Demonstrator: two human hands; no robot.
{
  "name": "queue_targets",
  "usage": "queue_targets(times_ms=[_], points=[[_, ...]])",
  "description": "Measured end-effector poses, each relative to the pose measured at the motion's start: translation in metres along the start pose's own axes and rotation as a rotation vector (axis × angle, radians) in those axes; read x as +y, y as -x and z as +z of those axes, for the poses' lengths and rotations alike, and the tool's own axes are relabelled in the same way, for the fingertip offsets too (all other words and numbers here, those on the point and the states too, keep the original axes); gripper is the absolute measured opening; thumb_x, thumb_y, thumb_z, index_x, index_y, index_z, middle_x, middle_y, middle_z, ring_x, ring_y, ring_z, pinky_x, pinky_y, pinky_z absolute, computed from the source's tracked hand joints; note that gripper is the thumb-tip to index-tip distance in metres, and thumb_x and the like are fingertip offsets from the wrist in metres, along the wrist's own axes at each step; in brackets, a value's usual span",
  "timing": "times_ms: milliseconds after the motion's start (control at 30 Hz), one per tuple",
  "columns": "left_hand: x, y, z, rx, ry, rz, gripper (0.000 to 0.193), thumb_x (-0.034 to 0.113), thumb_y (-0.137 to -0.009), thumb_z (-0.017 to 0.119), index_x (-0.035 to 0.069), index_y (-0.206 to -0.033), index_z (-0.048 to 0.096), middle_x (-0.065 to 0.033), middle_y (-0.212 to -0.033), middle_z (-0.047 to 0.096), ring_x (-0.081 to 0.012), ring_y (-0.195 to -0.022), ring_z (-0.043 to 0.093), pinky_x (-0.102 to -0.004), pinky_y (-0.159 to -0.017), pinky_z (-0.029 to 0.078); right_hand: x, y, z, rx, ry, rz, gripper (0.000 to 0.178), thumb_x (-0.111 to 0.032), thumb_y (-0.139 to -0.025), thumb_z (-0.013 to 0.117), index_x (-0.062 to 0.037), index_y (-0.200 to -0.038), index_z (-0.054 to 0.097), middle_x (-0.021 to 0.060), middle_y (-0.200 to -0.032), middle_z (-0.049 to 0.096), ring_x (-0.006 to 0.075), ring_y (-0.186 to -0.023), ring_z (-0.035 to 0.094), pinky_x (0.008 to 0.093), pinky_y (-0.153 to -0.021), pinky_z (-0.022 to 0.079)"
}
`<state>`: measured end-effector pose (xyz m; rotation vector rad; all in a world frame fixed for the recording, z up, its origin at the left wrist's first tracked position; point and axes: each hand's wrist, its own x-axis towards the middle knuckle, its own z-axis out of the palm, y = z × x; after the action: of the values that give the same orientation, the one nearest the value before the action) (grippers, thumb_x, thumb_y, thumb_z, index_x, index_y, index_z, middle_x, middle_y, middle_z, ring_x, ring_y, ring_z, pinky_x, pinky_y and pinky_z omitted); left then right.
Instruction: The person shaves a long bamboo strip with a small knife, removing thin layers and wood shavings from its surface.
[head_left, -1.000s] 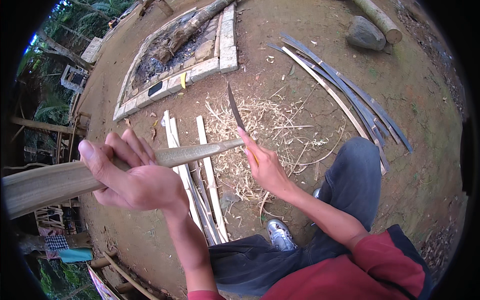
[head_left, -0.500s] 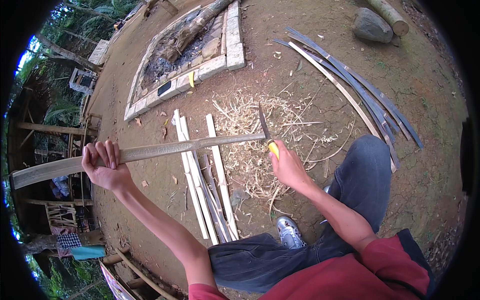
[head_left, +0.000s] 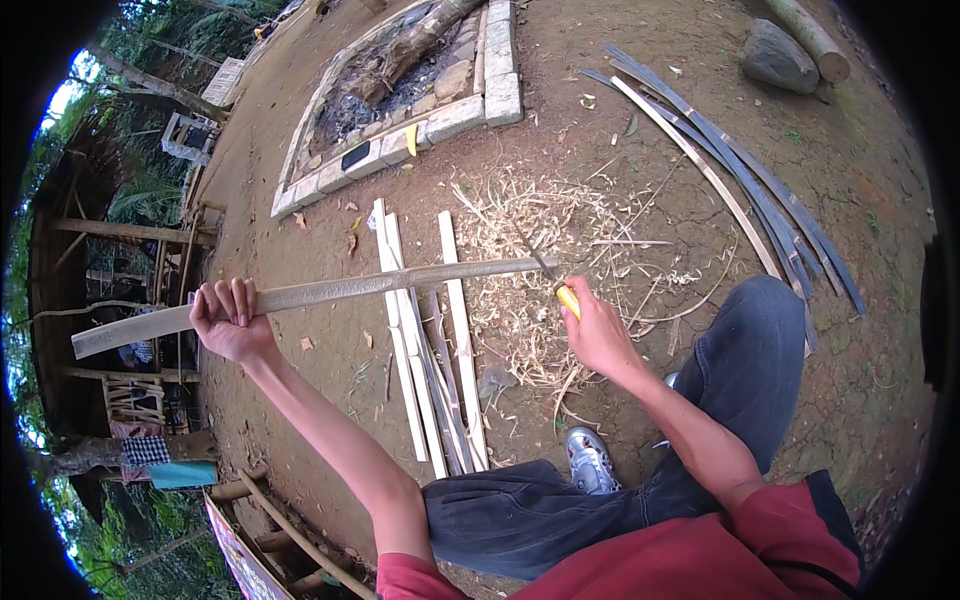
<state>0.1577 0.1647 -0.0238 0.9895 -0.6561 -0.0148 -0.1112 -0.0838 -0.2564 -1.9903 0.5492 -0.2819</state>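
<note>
My left hand (head_left: 236, 320) is closed around a long flat bamboo strip (head_left: 345, 288), gripping it towards its left end. The strip reaches rightward across the view, above the ground. In my right hand (head_left: 603, 332) is a knife (head_left: 553, 272) with a yellow handle and a narrow dark blade. The blade points up and to the left and crosses the strip's right end; whether it touches the strip I cannot tell. Behind and below that end lies a heap of pale curled shavings (head_left: 540, 320) on the dirt.
Several pale split strips (head_left: 465, 350) lie left of the shavings. Longer dark-backed strips (head_left: 740, 165) lie at the right. A stone-edged fire pit (head_left: 445, 122) holds a log, with a phone (head_left: 355, 156) on its edge. A rock (head_left: 778, 58) and a cut log (head_left: 815, 45) are at far right.
The whole scene has shifted a little to the right in view. The knife blade now leans further left against the strip's right end. Both hands keep their grips.
</note>
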Motion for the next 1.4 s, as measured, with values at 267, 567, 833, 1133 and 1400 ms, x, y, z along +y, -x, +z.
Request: queue_targets(times_ms=[267,567,833,1133,1400], points=[[0.003,0.002,0.014,0.050,-0.026,-0.010,0.039,0.023,-0.095,0.042,0.015,-0.060,0.027,0.0013,-0.048,0.022,-0.0096,-0.039,0.018,-0.0239,-0.039,0.017,-0.005,0.009,0.007,-0.078,0.037,-0.030,0.030,0.001,-0.088,0.054,0.0029,-0.117,0.046,0.0264,-0.073,0.064,0.0425,-0.068,0.065,0.0502,-0.064,0.051],[-0.007,0.004,0.043,0.603,-0.338,0.146,0.033,0.026,-0.097,0.038,0.016,-0.066,0.028,0.0030,-0.050,0.023,-0.0092,-0.041,0.021,-0.0272,-0.038,0.016,-0.009,0.020,0.010,-0.068,0.022,-0.108,0.032,-0.004,-0.088,0.056,0.0008,-0.118,0.047,0.0277,-0.082,0.065,0.0460,-0.079,0.064,0.0522,-0.072,0.049],[-0.010,0.002,0.075,0.751,-0.297,0.174,0.032,0.025,-0.095,0.040,0.014,-0.067,0.030,0.0023,-0.048,0.025,-0.0095,-0.038,0.023,-0.0280,-0.038,0.017,-0.019,0.025,0.012,-0.057,-0.125,-0.165,0.043,-0.009,-0.093,0.052,-0.0037,-0.135,0.044,0.0280,-0.092,0.066,0.0465,-0.082,0.064,0.0513,-0.075,0.049],[-0.026,0.015,0.119,0.217,-0.369,0.367,0.020,0.014,-0.096,0.042,0.007,-0.077,0.039,0.0017,-0.049,0.029,-0.0076,-0.037,0.028,-0.0249,-0.034,0.026,-0.044,0.022,-0.005,-0.394,-0.500,0.130,0.045,-0.012,-0.100,0.049,-0.0110,-0.143,0.037,0.0079,-0.083,0.064,0.0111,-0.060,0.058,0.0269,-0.051,0.045],[-0.031,0.018,0.128,0.214,-0.335,0.493,0.022,0.006,-0.095,0.041,0.005,-0.072,0.040,0.0037,-0.048,0.032,-0.0040,-0.037,0.026,-0.0227,-0.034,0.022,-0.120,-0.016,-0.081,-0.449,-0.722,0.289,0.045,-0.022,-0.103,0.045,-0.0098,-0.143,0.030,0.0086,-0.086,0.061,0.0074,-0.055,0.050,0.0201,-0.043,0.038]])
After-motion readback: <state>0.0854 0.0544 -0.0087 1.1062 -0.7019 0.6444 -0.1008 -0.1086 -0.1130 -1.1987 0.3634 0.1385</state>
